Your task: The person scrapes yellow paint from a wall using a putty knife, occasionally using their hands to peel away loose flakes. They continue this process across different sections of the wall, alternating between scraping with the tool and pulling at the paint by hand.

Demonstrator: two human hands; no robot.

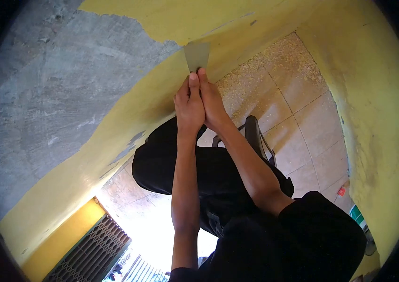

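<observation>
Both of my hands are closed together round the handle of a scraper (pixel 196 55), its flat blade pointing up against the yellow wall (pixel 237 29). My left hand (pixel 190 107) is on the left with its thumb stretched along the tool. Pressed against it on the right is my right hand (pixel 212 104), its thumb near the base of the blade. The handle itself is hidden by my fingers. Left of the blade, a large grey bare patch (pixel 67 84) with a ragged edge shows where the yellow paint is gone.
Yellowish flakes lie on the tiled floor (pixel 303 127) along the wall. Below my forearms is a black chair part (pixel 252 129). Another yellow wall (pixel 373 117) rises at the right. A folding metal gate (pixel 89 249) stands at the lower left, and a green container (pixel 356 215) at the lower right.
</observation>
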